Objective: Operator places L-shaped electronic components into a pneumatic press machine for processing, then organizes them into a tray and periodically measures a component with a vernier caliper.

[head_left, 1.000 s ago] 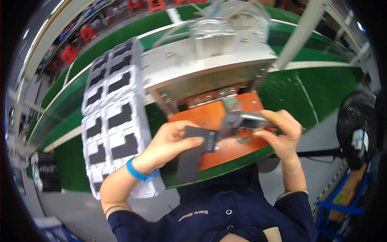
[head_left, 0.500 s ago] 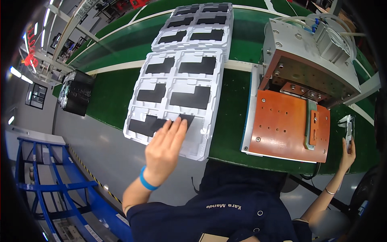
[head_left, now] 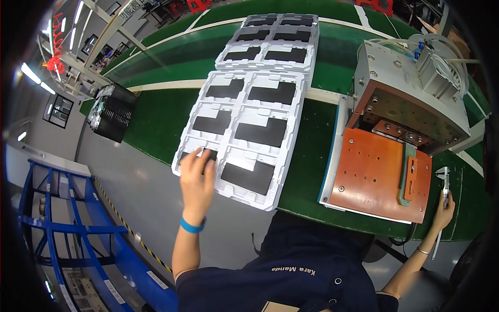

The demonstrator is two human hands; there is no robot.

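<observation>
My left hand (head_left: pixel 196 188) is over the near-left pocket of the white plastic tray (head_left: pixel 225 136), fingers apart. Its fingertips lie over a black flat sheet (head_left: pixel 212 155), which they partly cover. Whether they pinch it is hard to see. In the near-right pocket a black L-shaped sheet (head_left: pixel 248 178) rests flat, and similar sheets fill the pockets farther back. At the right edge of the bench, my right hand (head_left: pixel 443 213) is closed around a silver caliper (head_left: pixel 445 183), its jaws pointing away from me.
Behind the tray stands a stack of similar white trays (head_left: pixel 267 58) with black sheets. A metal press (head_left: pixel 410 91) with an orange plate (head_left: pixel 382 174) stands between my hands. Dark stacked parts (head_left: pixel 113 112) sit at the bench's left end. A blue rack (head_left: pixel 78 229) is at lower left.
My left hand has left the black sheet in the near-right pocket, which now lies flat, and moved left to the near-left sheet. The caliper has turned in my right hand and shows more fully.
</observation>
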